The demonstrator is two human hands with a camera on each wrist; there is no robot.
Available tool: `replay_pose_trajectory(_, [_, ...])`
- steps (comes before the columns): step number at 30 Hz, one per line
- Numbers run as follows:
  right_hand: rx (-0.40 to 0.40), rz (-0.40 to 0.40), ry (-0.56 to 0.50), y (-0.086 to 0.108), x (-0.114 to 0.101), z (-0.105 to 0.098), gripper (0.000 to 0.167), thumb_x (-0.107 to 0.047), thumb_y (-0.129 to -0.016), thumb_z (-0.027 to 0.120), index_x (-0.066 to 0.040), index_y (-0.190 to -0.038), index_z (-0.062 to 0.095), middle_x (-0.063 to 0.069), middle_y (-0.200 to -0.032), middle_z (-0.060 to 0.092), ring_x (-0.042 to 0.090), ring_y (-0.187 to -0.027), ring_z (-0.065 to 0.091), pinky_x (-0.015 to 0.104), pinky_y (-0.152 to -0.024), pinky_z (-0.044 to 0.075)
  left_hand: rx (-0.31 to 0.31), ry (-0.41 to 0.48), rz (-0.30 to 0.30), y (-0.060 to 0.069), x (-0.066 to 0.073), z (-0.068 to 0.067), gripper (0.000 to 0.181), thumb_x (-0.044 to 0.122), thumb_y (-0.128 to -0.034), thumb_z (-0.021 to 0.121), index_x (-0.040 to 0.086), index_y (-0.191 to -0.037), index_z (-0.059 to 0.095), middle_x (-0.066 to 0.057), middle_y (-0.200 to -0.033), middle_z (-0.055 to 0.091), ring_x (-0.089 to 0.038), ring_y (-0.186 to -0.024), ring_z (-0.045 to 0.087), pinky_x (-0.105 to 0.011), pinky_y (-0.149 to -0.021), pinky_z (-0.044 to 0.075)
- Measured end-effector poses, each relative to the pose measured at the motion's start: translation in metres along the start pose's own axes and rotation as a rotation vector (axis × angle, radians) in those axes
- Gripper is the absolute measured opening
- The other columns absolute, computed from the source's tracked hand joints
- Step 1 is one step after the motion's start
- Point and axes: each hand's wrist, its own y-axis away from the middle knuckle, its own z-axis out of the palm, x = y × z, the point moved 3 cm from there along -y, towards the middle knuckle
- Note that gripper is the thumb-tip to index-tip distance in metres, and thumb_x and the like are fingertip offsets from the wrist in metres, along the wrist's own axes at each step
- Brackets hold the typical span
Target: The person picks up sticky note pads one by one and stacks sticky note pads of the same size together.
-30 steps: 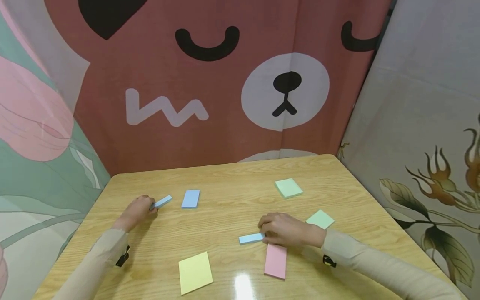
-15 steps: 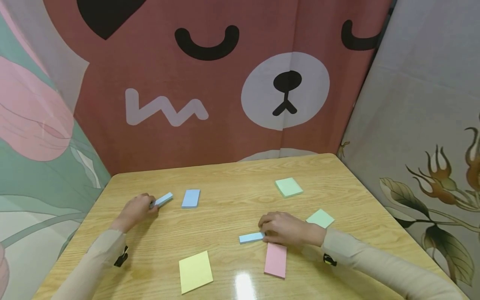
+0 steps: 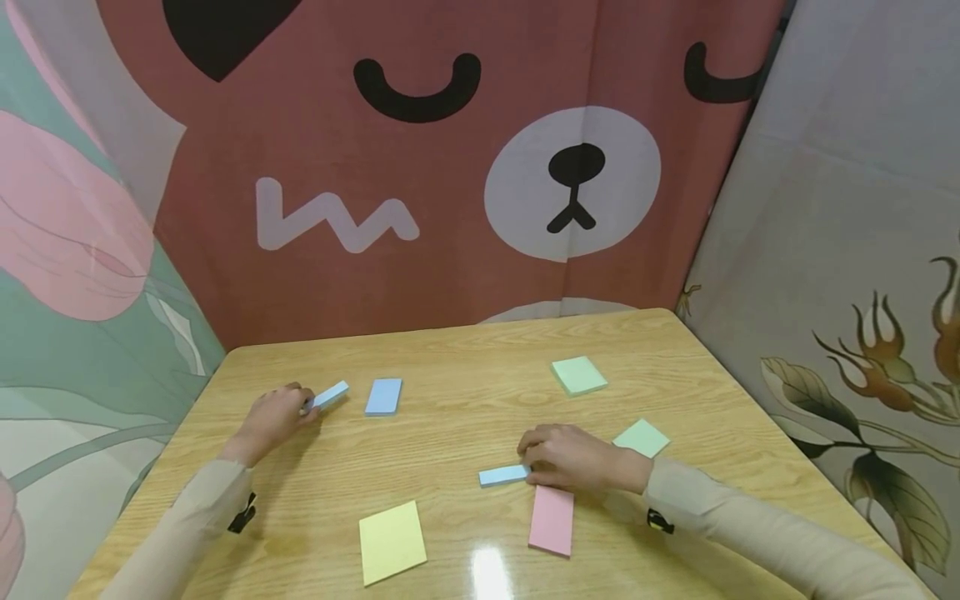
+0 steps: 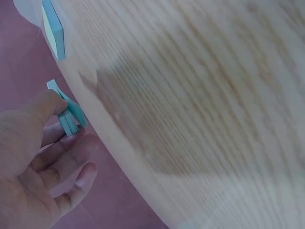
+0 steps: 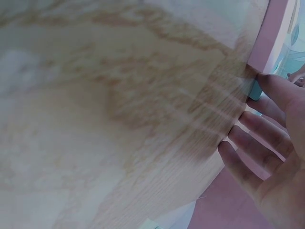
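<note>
At the table's left, my left hand (image 3: 273, 421) pinches one end of a narrow light-blue sticky-note pad (image 3: 330, 396) between thumb and fingers. The left wrist view shows that strip's layers (image 4: 69, 121) splayed slightly apart under the thumb. A wider blue sticky-note pad (image 3: 384, 397) lies just to its right. My right hand (image 3: 566, 457) holds the right end of another narrow light-blue pad (image 3: 502, 476) that lies on the table. Directly below that hand is a pink sticky-note pad (image 3: 551, 521), its far end close to the fingers.
A square yellow pad (image 3: 392, 542) lies near the front of the wooden table (image 3: 450, 433). One green pad (image 3: 579, 376) is at the back right, and a second green pad (image 3: 641, 438) is partly behind the right wrist. Printed curtains (image 3: 420, 283) stand behind and beside the table.
My left hand has shifted slightly away from me and to the right with its narrow pad. The right hand and the pads on the table stay where they were.
</note>
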Motion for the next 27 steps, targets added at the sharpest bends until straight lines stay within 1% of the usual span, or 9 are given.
replay_pose_trajectory(7, [-0.021, 0.03, -0.026, 0.0, 0.0, 0.002, 0.017, -0.028, -0.096, 0.067, -0.015, -0.104, 0.075, 0.002, -0.118, 0.065, 0.011, -0.105, 0.06, 0.028, -0.086, 0.052, 0.006, 0.01, 0.006, 0.003, 0.005, -0.001, 0.017, 0.013, -0.0867, 0.075, -0.004, -0.091, 0.071, -0.009, -0.078, 0.061, -0.016, -0.059, 0.05, -0.039, -0.051, 0.047])
replay_pose_trajectory(14, [-0.022, 0.05, -0.018, 0.0, -0.001, 0.0, 0.017, -0.028, -0.096, 0.067, -0.015, -0.104, 0.076, 0.002, -0.118, 0.065, 0.011, -0.104, 0.061, 0.027, -0.084, 0.052, 0.061, 0.014, 0.021, 0.003, 0.008, -0.005, 0.017, 0.012, -0.0854, 0.076, -0.004, -0.09, 0.071, -0.011, -0.08, 0.062, -0.017, -0.058, 0.053, -0.041, -0.051, 0.048])
replay_pose_trajectory(21, [-0.008, 0.028, 0.003, 0.001, -0.002, -0.001, 0.017, -0.029, -0.096, 0.068, -0.016, -0.102, 0.076, 0.002, -0.117, 0.066, 0.011, -0.102, 0.063, 0.026, -0.081, 0.053, 0.049, 0.02, 0.023, 0.002, 0.011, -0.006, 0.016, 0.012, -0.0861, 0.076, -0.003, -0.091, 0.072, -0.009, -0.082, 0.062, -0.015, -0.059, 0.053, -0.041, -0.053, 0.049])
replay_pose_trajectory(27, [-0.003, 0.037, 0.018, 0.001, -0.002, -0.001, 0.016, -0.03, -0.096, 0.068, -0.017, -0.102, 0.076, 0.001, -0.117, 0.066, 0.011, -0.103, 0.063, 0.028, -0.082, 0.053, 0.053, 0.024, 0.032, 0.001, 0.014, -0.007, 0.017, 0.013, -0.0865, 0.076, -0.003, -0.092, 0.071, -0.008, -0.081, 0.062, -0.016, -0.061, 0.054, -0.041, -0.054, 0.05])
